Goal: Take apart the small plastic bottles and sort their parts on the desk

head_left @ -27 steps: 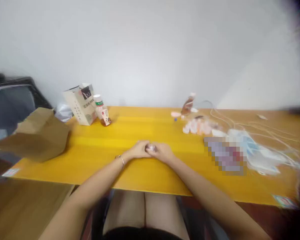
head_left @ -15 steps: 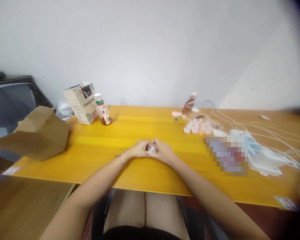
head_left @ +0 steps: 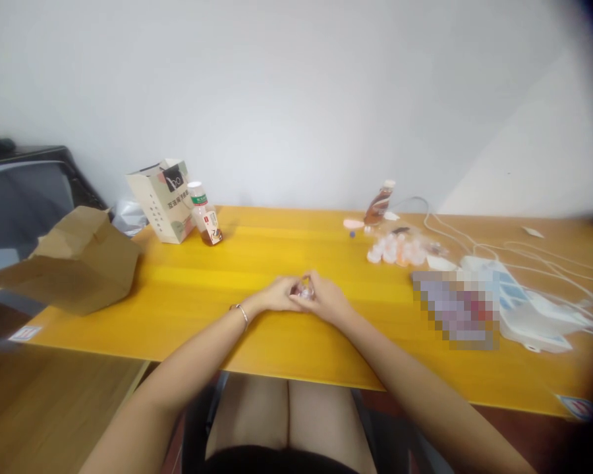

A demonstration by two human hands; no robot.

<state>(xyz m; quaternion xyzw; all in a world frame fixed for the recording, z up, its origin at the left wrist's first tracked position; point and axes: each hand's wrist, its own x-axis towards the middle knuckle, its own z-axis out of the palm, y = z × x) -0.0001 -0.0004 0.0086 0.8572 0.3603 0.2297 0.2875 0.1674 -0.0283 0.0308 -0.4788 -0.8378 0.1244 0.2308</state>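
Close to the table's front edge, both of my hands meet around a small clear, shiny object (head_left: 303, 288) with pinkish-red in it. Its kind is too small and blurred to tell. My left hand (head_left: 278, 293), with a bracelet on its wrist, is closed at the object's left side. From the right, my right hand (head_left: 327, 300) has its fingers bent round the same object, thumb toward the left hand. The fingers hide most of it. Beneath the hands is the yellow wooden table (head_left: 277, 345).
An opened brown paper bag (head_left: 89, 263) lies at the left edge. Behind it stand a printed carton bag (head_left: 164, 207) and a white-capped bottle (head_left: 206, 220). To the right are a brown-liquid bottle (head_left: 378, 204), several small pale round pieces (head_left: 393, 250), a pixelated item (head_left: 454, 309) and white cables (head_left: 445, 227).
The right fingertips have shifted slightly over the small clear object, which now looks tilted rather than end-on. The view has turned a little; the things on the table stay put.
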